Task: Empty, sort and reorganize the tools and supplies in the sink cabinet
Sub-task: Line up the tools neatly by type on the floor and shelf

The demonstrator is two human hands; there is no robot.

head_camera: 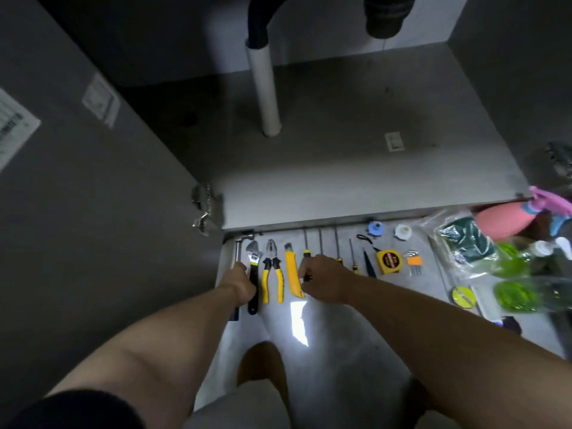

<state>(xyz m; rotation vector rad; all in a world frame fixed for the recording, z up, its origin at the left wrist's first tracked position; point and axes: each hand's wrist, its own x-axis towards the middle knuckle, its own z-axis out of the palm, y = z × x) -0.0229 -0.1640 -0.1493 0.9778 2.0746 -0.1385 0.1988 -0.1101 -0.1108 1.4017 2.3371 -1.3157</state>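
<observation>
Tools lie in a row on the floor before the sink cabinet (340,168), whose grey shelf is bare. From the left: a hammer (239,246), an adjustable wrench (253,258), yellow-handled pliers (272,267), a yellow utility knife (292,274), several screwdrivers (306,246), a yellow tape measure (389,261) and orange hex keys (414,262). My left hand (240,284) is closed over the hammer's handle beside the wrench. My right hand (322,278) grips the handle of a screwdriver next to the knife.
A white drain pipe (266,88) stands in the cabinet. The open door (93,181) with its hinge (204,212) is on the left. Bagged green sponges (464,246), green bottles (513,292) and a pink spray bottle (507,221) crowd the floor at right. My knee (260,363) is below.
</observation>
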